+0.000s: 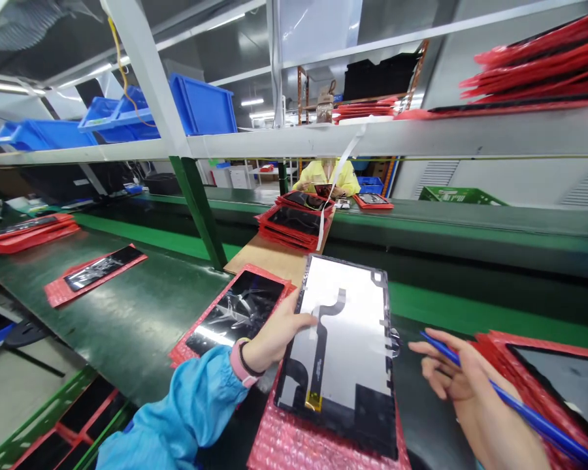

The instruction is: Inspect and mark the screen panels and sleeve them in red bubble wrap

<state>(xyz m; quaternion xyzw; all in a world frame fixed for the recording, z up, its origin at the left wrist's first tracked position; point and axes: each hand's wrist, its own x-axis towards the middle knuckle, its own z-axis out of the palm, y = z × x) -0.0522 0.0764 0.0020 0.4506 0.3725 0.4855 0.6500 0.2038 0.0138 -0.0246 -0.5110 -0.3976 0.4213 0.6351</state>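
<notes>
My left hand (277, 329) grips the left edge of a tablet screen panel (353, 333), its thumb on the pale back side. A dark ribbon cable (322, 339) runs down that back, with a yellow patch near its lower end. The panel is tilted up above a red bubble-wrap sleeve (298, 437). My right hand (475, 385), to the right of the panel and apart from it, holds a slim blue pen-like tool (519, 408). A small clear piece (394, 343) sticks out from the panel's right edge.
Another screen (238, 307) lies on red wrap at left, with a further wrapped screen (105, 267) beyond. Stacked screens (294, 222) stand ahead and more (558, 378) at right. A green post (198, 209) and a shelf (372, 138) rise ahead. A person in yellow (328, 175) sits across.
</notes>
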